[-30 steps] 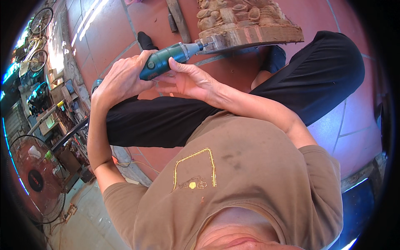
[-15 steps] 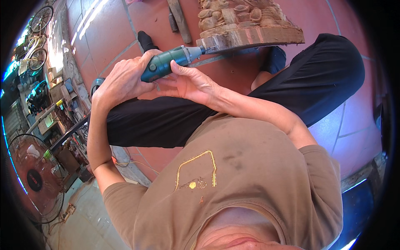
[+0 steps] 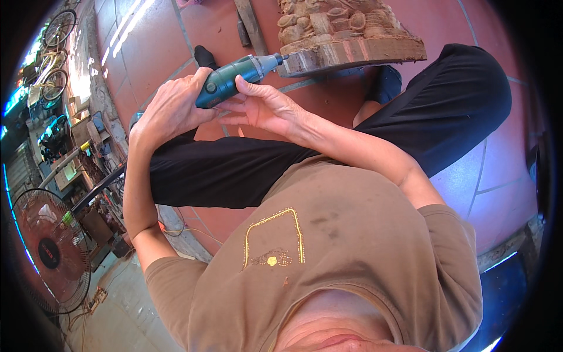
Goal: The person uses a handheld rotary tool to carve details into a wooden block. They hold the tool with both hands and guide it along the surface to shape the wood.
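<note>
A green rotary tool [image 3: 227, 82] with a grey nose slants up to the right above my crossed legs. My left hand [image 3: 176, 104] is closed round its rear end. My right hand [image 3: 271, 111] grips it more loosely, the thumb on the near side of the body and the fingers curled beneath. The tool's small tip is at the left end of a brown wood carving [image 3: 352, 53], near its flat base; whether they touch I cannot tell. Rounded, pot-like shapes are cut into the carving's face.
A strip of wood [image 3: 251, 26] lies on the red tiled floor [image 3: 146, 58], left of the carving. At the left stand a round fan [image 3: 50, 249] and shelves of clutter, with bicycles [image 3: 56, 53] beyond. A thin cable [image 3: 202, 232] runs beside my left leg.
Both hands have shifted the rotary tool slightly up and to the left, its nose tilting higher along the carving's left end. The grip looks the same.
</note>
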`<action>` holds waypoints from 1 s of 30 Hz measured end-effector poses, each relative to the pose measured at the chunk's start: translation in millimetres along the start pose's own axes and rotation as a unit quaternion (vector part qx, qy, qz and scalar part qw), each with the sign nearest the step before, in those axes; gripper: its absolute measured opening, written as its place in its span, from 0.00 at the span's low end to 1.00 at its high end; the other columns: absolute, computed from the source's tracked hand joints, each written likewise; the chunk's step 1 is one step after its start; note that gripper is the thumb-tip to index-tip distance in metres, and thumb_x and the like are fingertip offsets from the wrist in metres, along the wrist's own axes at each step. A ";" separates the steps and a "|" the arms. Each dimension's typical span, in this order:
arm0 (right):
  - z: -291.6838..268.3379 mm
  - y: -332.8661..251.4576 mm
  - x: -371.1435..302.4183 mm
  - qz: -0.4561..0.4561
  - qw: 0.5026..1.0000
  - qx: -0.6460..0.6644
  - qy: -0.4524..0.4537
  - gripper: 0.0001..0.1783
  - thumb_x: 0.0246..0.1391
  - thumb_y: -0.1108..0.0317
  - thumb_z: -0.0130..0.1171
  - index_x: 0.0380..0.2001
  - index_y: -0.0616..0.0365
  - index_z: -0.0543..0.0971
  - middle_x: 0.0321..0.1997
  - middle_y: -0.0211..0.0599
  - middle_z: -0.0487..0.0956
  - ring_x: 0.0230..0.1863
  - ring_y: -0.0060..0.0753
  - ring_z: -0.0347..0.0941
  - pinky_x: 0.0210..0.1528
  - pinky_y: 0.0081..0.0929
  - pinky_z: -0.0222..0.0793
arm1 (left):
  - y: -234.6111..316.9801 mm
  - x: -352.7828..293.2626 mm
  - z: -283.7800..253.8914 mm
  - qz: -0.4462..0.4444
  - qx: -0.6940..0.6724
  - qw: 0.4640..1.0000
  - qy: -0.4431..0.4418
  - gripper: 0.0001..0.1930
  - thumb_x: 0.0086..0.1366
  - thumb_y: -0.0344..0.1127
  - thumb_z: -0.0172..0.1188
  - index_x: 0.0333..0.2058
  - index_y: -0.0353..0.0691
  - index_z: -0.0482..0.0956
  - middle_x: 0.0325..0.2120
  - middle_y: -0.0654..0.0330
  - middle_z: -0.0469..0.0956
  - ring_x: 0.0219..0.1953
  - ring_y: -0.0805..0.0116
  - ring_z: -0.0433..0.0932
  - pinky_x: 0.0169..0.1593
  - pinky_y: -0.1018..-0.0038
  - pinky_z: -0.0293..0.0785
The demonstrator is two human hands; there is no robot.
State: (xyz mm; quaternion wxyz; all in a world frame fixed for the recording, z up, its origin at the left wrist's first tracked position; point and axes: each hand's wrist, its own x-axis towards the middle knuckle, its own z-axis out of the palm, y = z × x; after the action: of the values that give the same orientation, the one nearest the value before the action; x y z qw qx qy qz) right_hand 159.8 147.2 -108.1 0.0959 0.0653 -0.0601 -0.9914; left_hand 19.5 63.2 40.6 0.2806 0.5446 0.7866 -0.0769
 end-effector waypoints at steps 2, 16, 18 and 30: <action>-0.7 0.4 0.1 -0.002 1.000 0.004 0.002 0.26 0.57 0.55 0.65 0.54 0.53 0.73 0.56 0.38 0.76 0.63 0.41 0.69 0.65 0.55 0.62 | 0.6 0.6 -0.8 0.000 -0.002 1.000 -0.003 0.25 0.50 0.35 0.68 0.46 0.37 0.70 0.29 0.43 0.79 0.36 0.40 0.78 0.39 0.56 0.73; 0.2 10.8 -12.6 0.014 1.000 0.021 0.016 0.30 0.56 0.54 0.66 0.59 0.51 0.69 0.60 0.39 0.72 0.67 0.41 0.63 0.67 0.55 0.61 | 4.9 -4.1 -2.5 0.008 -0.028 0.999 -0.041 0.30 0.47 0.37 0.70 0.49 0.37 0.69 0.36 0.43 0.79 0.40 0.39 0.77 0.42 0.55 0.72; -0.3 11.6 -12.8 0.010 1.000 0.023 0.015 0.30 0.56 0.55 0.66 0.59 0.49 0.69 0.60 0.38 0.72 0.66 0.42 0.64 0.66 0.56 0.62 | 5.7 -4.1 -2.9 0.004 -0.028 0.998 -0.047 0.30 0.47 0.37 0.70 0.48 0.37 0.69 0.35 0.43 0.79 0.40 0.39 0.77 0.43 0.55 0.72; 0.6 13.6 -13.8 0.005 1.000 0.025 0.004 0.30 0.55 0.55 0.67 0.58 0.47 0.69 0.60 0.38 0.72 0.66 0.43 0.64 0.65 0.56 0.63 | 8.1 -5.3 -3.4 0.003 -0.033 0.998 -0.050 0.29 0.47 0.38 0.70 0.47 0.37 0.69 0.35 0.43 0.79 0.40 0.39 0.77 0.42 0.56 0.72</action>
State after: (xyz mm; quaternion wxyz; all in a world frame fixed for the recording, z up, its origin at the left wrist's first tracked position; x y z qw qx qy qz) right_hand 175.7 136.7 -104.1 0.0996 0.0712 -0.0849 -0.9888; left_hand 26.8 63.6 47.8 0.3377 0.5331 0.7719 -0.0772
